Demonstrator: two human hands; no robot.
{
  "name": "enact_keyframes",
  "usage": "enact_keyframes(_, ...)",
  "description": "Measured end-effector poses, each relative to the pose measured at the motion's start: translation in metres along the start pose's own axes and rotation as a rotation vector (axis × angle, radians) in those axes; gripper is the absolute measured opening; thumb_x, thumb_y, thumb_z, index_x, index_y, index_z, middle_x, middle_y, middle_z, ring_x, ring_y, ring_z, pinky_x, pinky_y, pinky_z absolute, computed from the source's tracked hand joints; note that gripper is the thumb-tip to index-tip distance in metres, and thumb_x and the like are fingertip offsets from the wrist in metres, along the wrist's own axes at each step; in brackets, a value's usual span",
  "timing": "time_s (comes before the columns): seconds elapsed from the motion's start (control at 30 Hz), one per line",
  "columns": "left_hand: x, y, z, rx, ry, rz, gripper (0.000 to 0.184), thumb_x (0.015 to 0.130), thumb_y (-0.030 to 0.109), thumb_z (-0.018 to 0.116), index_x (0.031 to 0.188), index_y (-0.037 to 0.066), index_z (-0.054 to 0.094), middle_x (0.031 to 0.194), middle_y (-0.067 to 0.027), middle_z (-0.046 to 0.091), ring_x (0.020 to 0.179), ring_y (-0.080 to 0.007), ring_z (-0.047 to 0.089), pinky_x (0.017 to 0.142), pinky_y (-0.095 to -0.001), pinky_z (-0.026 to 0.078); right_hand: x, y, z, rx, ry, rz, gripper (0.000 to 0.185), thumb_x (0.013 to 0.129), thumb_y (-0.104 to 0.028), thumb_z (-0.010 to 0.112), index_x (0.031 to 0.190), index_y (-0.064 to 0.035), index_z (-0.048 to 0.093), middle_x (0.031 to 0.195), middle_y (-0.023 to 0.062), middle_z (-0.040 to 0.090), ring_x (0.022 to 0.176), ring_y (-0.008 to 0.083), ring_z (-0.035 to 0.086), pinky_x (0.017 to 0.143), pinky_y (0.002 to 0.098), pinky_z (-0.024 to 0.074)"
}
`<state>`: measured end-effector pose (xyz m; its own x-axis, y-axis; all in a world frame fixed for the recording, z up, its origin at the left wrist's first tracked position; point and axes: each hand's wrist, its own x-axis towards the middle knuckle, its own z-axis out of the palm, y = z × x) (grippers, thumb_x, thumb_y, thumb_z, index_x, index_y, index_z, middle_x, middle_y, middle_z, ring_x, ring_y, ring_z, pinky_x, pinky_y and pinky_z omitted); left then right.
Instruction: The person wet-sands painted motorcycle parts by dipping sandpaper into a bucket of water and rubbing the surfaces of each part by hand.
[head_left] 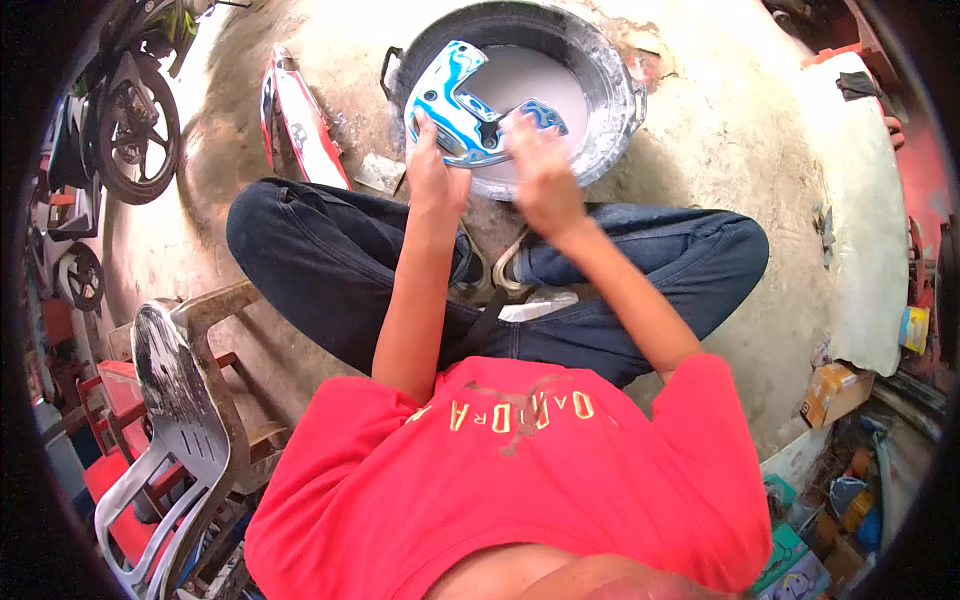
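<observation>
A curved blue-and-white motorcycle body panel with swirl graphics is held tilted over a large black basin. Cloudy whitish water fills the bottom of the basin. My left hand grips the panel's lower left edge, thumb on the painted face. Over the panel's right part lies my right hand, smeared by motion. Its fingers are blurred, so whether anything is under them cannot be made out.
On the concrete floor left of the basin lies a red-and-white body panel. A small pale block is near the basin. A worn plastic chair stands at left, a motorcycle wheel beyond it. A cardboard box sits at right.
</observation>
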<state>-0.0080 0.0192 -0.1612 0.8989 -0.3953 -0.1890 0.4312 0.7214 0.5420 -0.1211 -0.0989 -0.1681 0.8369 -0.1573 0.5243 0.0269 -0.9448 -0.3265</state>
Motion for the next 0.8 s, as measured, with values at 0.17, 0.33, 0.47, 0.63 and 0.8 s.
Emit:
enact_keyframes(0.17,0.006,-0.001,-0.016,0.005,0.045,-0.020,0.037,0.111,0.020,0.039,0.144,0.004,0.043,0.144,-0.0134,0.053,0.129,-0.0283,0.056,0.112,-0.0510,0.044,0.013,-0.001,0.000,-0.034,-0.081,-0.060,0.048,0.096,-0.006,0.048,0.144,0.0006,0.051,0.147,0.0207,0.054,0.139,0.0324,0.050,0.116,0.0498,0.0349)
enact_keyframes(0.33,0.010,-0.011,-0.013,0.014,-0.008,0.005,0.036,0.111,0.019,0.039,0.144,0.005,0.043,0.142,-0.0125,0.054,0.129,-0.0268,0.056,0.111,-0.0504,0.045,0.000,0.014,0.014,-0.040,0.017,-0.003,0.045,0.091,-0.005,0.050,0.135,0.0040,0.058,0.138,0.0237,0.059,0.125,0.0382,0.059,0.107,0.0520,0.0432)
enact_keyframes(0.47,0.009,-0.011,-0.012,0.025,0.057,0.000,0.036,0.111,0.019,0.039,0.143,0.006,0.044,0.141,-0.0111,0.055,0.130,-0.0263,0.055,0.112,-0.0497,0.043,0.000,-0.011,0.010,0.049,-0.030,-0.155,0.045,0.092,-0.007,0.050,0.135,0.0032,0.058,0.138,0.0229,0.060,0.125,0.0366,0.061,0.106,0.0490,0.0454)
enact_keyframes(0.63,0.005,-0.012,-0.004,0.037,0.036,-0.006,0.035,0.111,0.020,0.039,0.142,0.006,0.046,0.140,-0.0116,0.056,0.130,-0.0273,0.054,0.112,-0.0505,0.043,0.006,0.051,0.021,0.044,-0.003,0.245,0.042,0.096,-0.011,0.049,0.134,0.0037,0.058,0.136,0.0236,0.060,0.123,0.0389,0.061,0.108,0.0513,0.0427)
enact_keyframes(0.8,0.016,-0.015,-0.020,0.025,0.069,0.031,0.034,0.110,0.019,0.041,0.141,0.007,0.047,0.140,-0.0129,0.057,0.128,-0.0281,0.057,0.111,-0.0504,0.045,-0.009,-0.005,0.020,0.029,-0.032,-0.107,0.044,0.097,-0.010,0.049,0.139,0.0010,0.055,0.142,0.0215,0.058,0.127,0.0342,0.060,0.109,0.0499,0.0432)
